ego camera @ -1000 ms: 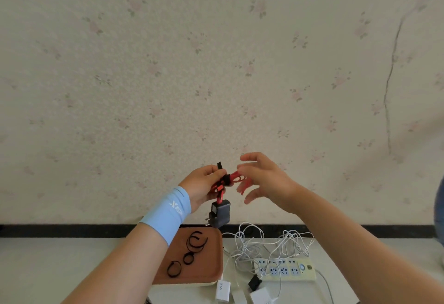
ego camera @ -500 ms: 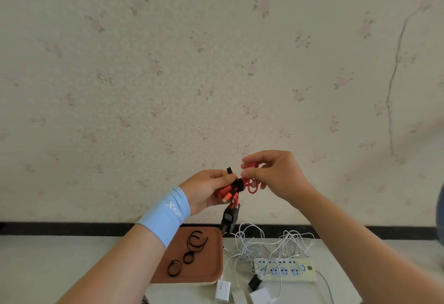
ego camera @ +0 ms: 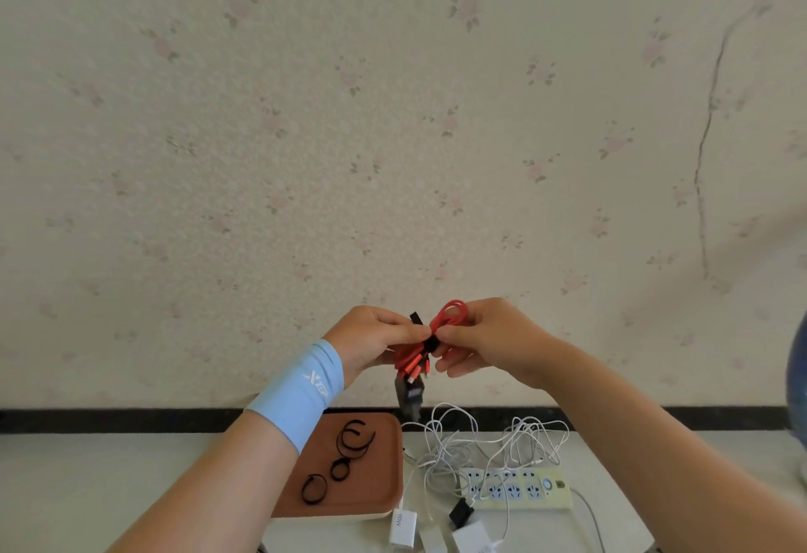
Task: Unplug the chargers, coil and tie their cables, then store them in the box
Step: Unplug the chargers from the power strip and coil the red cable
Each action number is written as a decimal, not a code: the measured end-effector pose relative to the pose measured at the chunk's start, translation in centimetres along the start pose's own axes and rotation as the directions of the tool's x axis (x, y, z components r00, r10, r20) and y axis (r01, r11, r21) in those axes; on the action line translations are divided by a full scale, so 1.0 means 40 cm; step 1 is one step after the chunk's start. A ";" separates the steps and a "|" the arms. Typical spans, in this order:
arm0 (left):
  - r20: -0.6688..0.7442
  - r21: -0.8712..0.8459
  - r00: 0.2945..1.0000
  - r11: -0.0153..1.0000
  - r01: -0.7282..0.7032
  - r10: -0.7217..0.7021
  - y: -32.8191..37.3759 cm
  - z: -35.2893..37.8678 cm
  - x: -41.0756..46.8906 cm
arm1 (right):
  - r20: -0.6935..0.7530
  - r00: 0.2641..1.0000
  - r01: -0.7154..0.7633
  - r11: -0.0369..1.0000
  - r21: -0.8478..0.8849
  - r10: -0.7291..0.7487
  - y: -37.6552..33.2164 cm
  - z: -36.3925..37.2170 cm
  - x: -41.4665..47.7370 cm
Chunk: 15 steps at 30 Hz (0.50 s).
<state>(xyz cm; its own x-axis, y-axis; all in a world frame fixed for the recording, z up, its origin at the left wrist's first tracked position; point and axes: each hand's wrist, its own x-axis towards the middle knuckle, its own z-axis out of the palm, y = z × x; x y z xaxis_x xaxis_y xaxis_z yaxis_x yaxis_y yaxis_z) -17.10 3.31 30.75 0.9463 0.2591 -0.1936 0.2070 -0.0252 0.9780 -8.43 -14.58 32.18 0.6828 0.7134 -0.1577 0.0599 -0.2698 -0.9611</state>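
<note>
Your two hands hold a coiled red cable [ego camera: 450, 314] in the air before a wall [ego camera: 393, 115].
The grip of your left hand [ego camera: 375, 340] and of your right hand [ego camera: 489, 338] pinches the coil at its black strap [ego camera: 430, 342]; the black charger [ego camera: 410, 397] dangles beneath, above the brown tray [ego camera: 375, 487] on the table [ego camera: 87, 487].

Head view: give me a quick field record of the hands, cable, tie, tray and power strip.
left hand: grips the red cable bundle, held up in the air
right hand: pinches the red cable beside the black tie
black tie: wrapped round the bundle's middle, one end sticking up
black charger: hangs below the bundle
tray: holds spare ties
white cables: loose tangle by the power strip, not coiled
</note>
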 end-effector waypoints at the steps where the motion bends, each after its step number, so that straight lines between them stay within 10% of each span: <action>1: 0.015 -0.033 0.999 0.999 0.041 -0.040 0.000 0.000 -0.002 | 0.011 1.000 0.014 1.000 -0.026 -0.014 0.003 0.004 0.000; 9: -0.039 -0.276 0.997 0.959 0.060 -0.073 -0.008 0.013 -0.006 | -0.072 0.990 0.122 0.993 0.000 -0.121 -0.004 0.015 0.010; 15: -0.192 0.041 0.972 0.990 -0.133 0.138 0.000 0.013 -0.010 | -0.111 0.986 0.124 0.992 0.013 -0.122 -0.003 0.021 0.015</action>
<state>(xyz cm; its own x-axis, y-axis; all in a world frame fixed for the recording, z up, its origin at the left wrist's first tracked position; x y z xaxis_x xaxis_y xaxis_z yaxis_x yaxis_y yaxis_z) -17.34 2.70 30.78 0.9004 0.4334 -0.0380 0.0893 -0.0986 0.9911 -8.64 -13.57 32.02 0.7470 0.6647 -0.0132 0.1344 -0.1704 -0.9762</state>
